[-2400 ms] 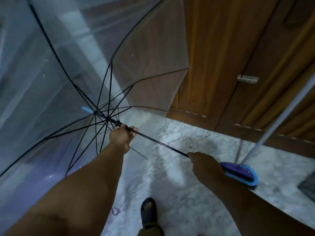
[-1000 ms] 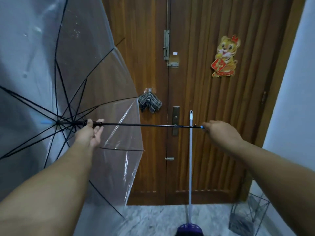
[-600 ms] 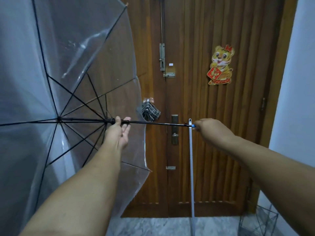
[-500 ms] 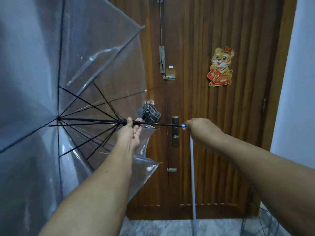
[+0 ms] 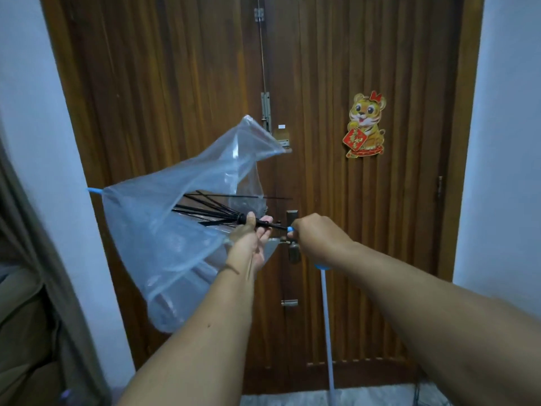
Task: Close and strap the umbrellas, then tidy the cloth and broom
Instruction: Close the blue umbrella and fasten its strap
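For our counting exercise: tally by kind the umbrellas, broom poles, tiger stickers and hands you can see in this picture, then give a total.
Umbrellas: 1
Broom poles: 1
Tiger stickers: 1
Hands: 2, left hand and right hand
Total: 5

One transparent umbrella (image 5: 175, 238), mostly folded, with one blue tip (image 5: 93, 190) at its far end and one black shaft (image 5: 265, 224). Two hands on it: left hand (image 5: 253, 244) and right hand (image 5: 314, 237). One pale broom pole (image 5: 327, 323) standing against the door. One wooden double door (image 5: 181, 92), two leaves. One tiger sticker (image 5: 365, 124) on the right leaf. One lever handle (image 5: 292, 251). Two small latches visible, one (image 5: 283, 142) above the handle and one (image 5: 289, 302) below. One tall vertical bolt rod (image 5: 263, 63). The cloth cannot be made out behind the canopy.
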